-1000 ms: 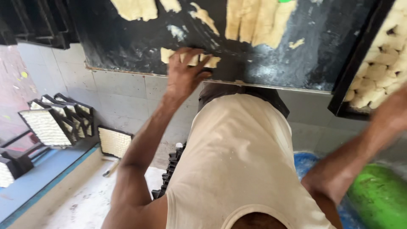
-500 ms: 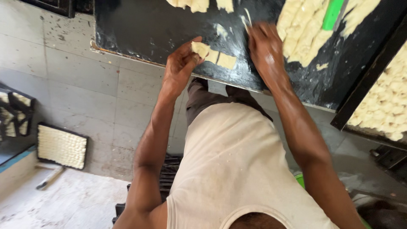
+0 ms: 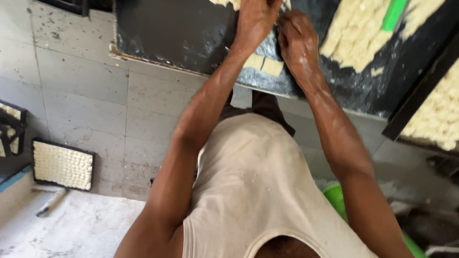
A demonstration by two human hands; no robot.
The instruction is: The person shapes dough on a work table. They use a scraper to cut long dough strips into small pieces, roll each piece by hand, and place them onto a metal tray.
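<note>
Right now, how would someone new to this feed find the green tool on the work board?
Start at the big black board across the top. Go to its right part, past the right hand, where pale dough pieces lie massed. The green tool lies slanted on them at the top edge, the only bright green thing on the board.

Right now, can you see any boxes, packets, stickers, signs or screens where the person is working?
None: no package, label, sign or screen shows.
Only the black work board under both hands, pale yellow cut pieces on it, and a black tray of pale pieces on the floor at left.
</note>
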